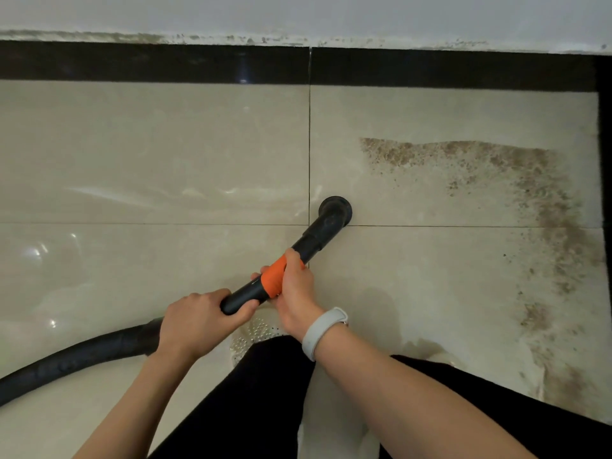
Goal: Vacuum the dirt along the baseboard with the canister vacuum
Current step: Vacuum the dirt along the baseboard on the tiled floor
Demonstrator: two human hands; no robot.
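Note:
A black vacuum wand point(318, 233) with an orange collar point(276, 276) points forward and down; its round nozzle point(335, 210) rests on the beige tiles near a grout crossing. My right hand point(294, 289) grips the orange collar. My left hand point(198, 321) holds the wand's rear end, where the black hose point(76, 359) curves off to the left. Brown dirt point(463, 157) spreads to the right of the nozzle and down along the right side point(559, 253). The black baseboard point(165, 62) runs across the top, well beyond the nozzle. The canister is out of view.
A second black strip point(605, 160) runs down the right edge and meets the baseboard in a corner. The white wall point(298, 14) above has a grimy lower edge. My dark trouser legs point(265, 392) and a pale shoe point(255, 332) are below the hands.

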